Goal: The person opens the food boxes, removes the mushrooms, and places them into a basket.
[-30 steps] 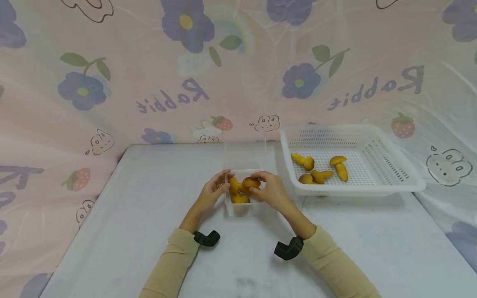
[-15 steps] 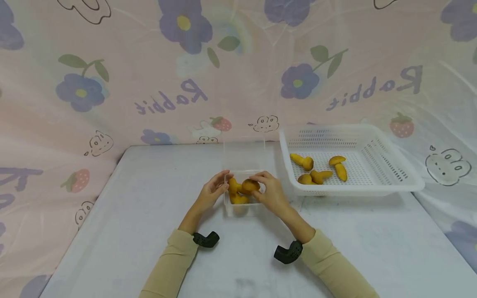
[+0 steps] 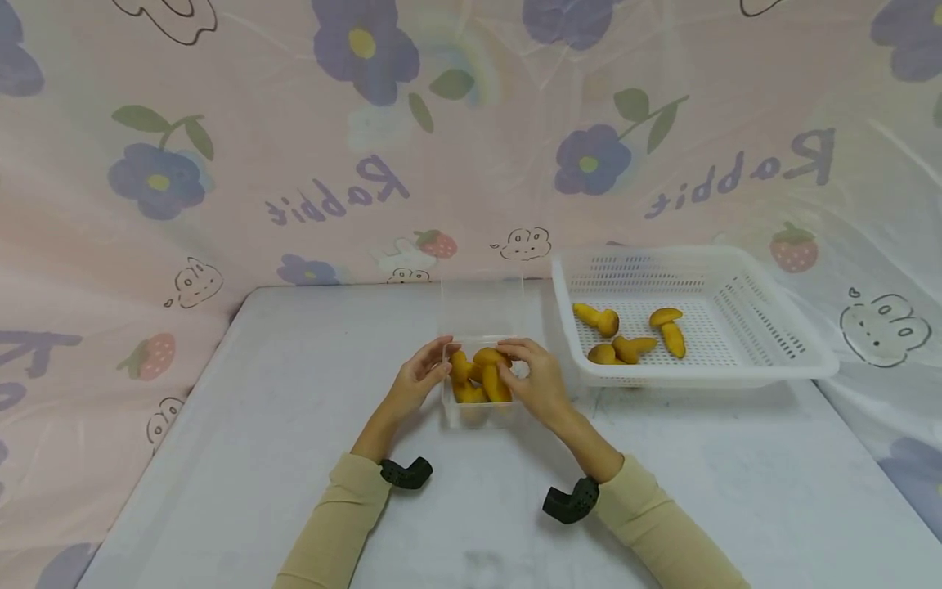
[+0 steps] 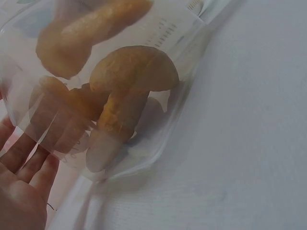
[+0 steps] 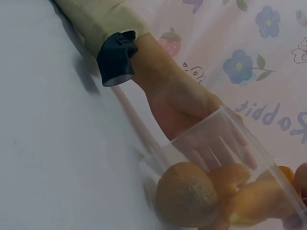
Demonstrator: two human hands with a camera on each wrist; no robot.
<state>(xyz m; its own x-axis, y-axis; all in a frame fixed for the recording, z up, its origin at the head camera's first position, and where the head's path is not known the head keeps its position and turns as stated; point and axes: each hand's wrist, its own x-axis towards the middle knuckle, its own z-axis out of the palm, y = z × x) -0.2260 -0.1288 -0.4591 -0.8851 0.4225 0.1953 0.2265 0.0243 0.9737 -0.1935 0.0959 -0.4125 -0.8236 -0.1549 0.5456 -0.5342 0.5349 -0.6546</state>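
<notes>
Left hand flat on clear box, right hand pinching a mushroom inside.

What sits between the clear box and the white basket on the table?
Only the right hand, at the clear box's right wall; past it, bare table up to the white basket. Head view shows it.

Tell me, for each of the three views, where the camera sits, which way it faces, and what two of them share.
Head: on the person's head, looking forward and down at the table; both forearms, left hand and right hand at the clear box, white basket to its right.
Left wrist: low beside the box, facing its wall; left fingers show.
Right wrist: low on the table, facing across the box to the left hand.
Shared: both wrist views show the mushrooms inside.
</notes>
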